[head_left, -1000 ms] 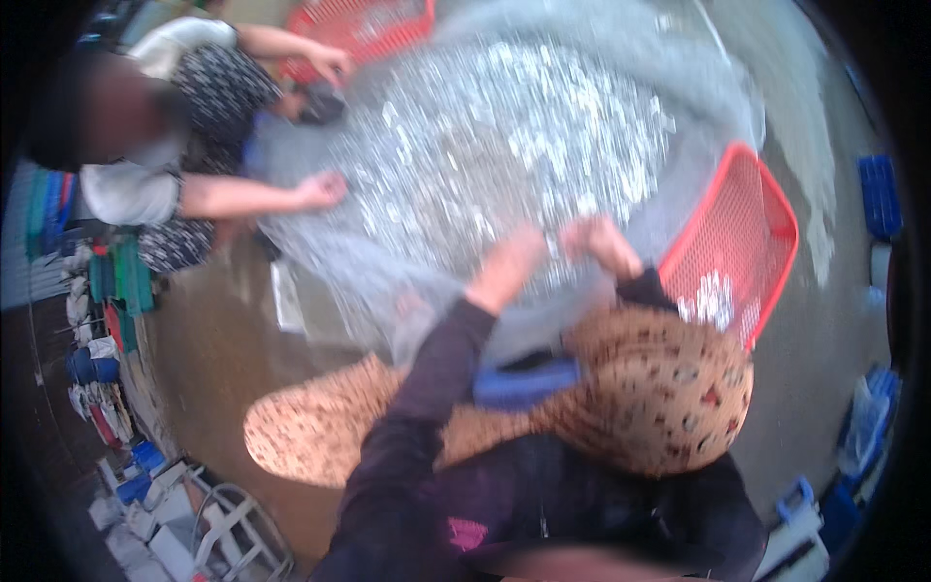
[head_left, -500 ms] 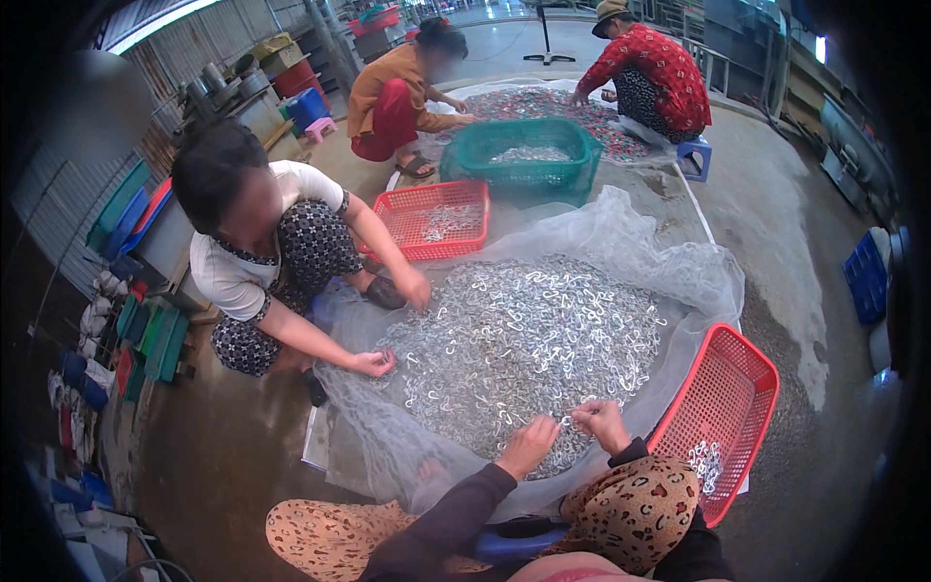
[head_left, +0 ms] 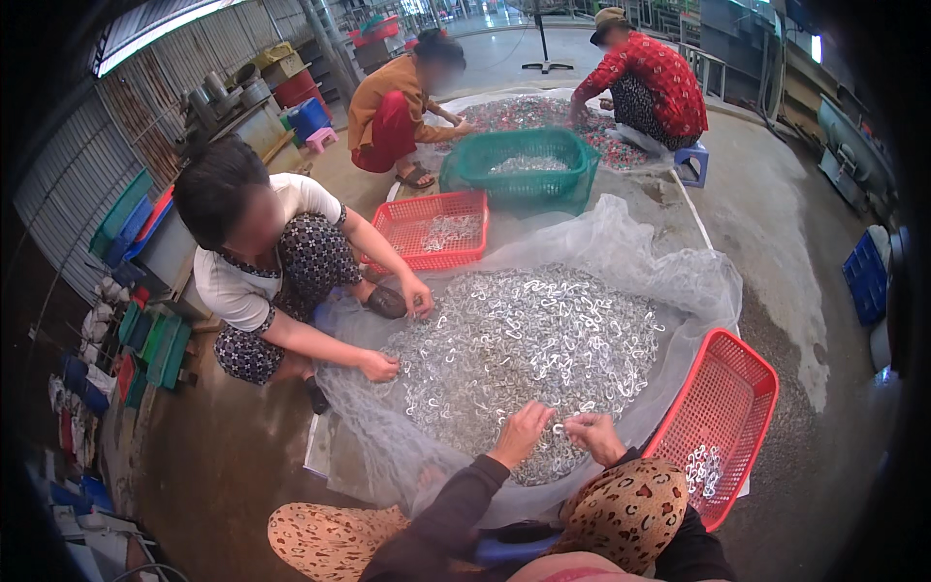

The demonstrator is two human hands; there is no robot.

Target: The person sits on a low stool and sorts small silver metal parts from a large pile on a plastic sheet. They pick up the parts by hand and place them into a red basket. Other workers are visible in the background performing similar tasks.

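Observation:
A wide heap of small silvery, hook-shaped pieces (head_left: pixel 524 339) lies on a white mesh net (head_left: pixel 621 233) spread before me. Over its near edge, my left hand (head_left: pixel 524 432) is closed, fingertips pinched together; whatever they hold is too small to make out. Close beside it on the right, my right hand (head_left: pixel 595 436) pinches a small whitish hook-shaped piece (head_left: pixel 558 428) between thumb and finger. The two sets of fingertips are only a little apart. To the right of my knee, a red plastic basket (head_left: pixel 713 417) leans at a tilt, with several such pieces in its near end.
At left, a co-worker in a white top (head_left: pixel 281 262) squats with both hands at the heap. Behind the heap stand another red basket (head_left: pixel 432 228) and a green basket (head_left: pixel 524 165) with pieces inside. Two more people squat farther back by a second, reddish-grey heap (head_left: pixel 524 112).
My hands have shifted slightly, the right one moving a little left and down, the left a little up. The co-worker's nearer hand has turned over, its palm now facing down.

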